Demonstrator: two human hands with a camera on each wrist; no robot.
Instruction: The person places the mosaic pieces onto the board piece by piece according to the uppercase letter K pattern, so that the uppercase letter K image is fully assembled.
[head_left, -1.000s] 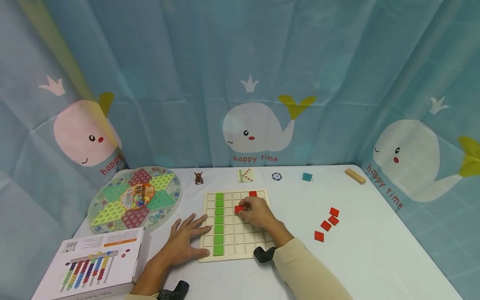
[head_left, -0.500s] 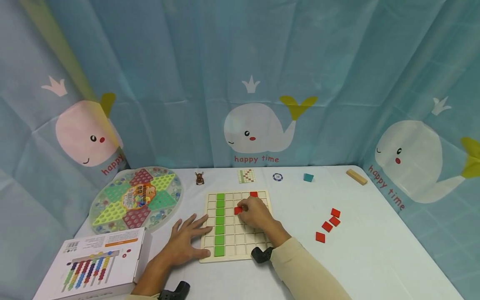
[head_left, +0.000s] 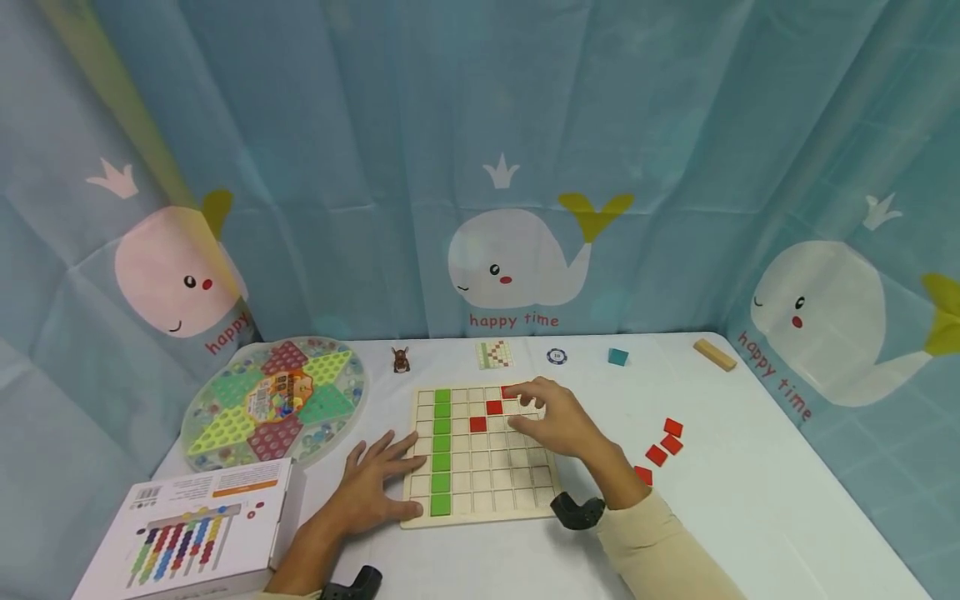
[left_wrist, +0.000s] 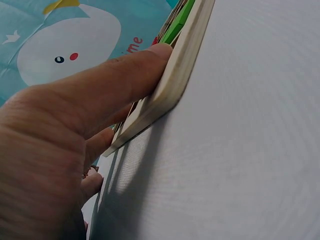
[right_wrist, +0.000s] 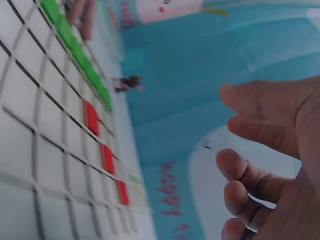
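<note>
Right hand [head_left: 558, 417] lifted off red tile [head_left: 477, 425], fingers parted, partly hiding far tile [right_wrist: 123, 192]; left hand [head_left: 371, 482] splayed.

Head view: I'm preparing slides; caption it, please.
Left hand on the grid board, right hand hovering empty by a diagonal of red tiles.

The head camera looked forward and down across the table [head_left: 780, 483], well back, taking in the board [head_left: 522, 478] and curtain [head_left: 390, 167]. The left wrist camera, low and close, faced past the left hand [left_wrist: 65, 125] to the board's edge. The right wrist camera, tilted, looked across the board; the head view shared its three red tiles [right_wrist: 107, 158].
</note>
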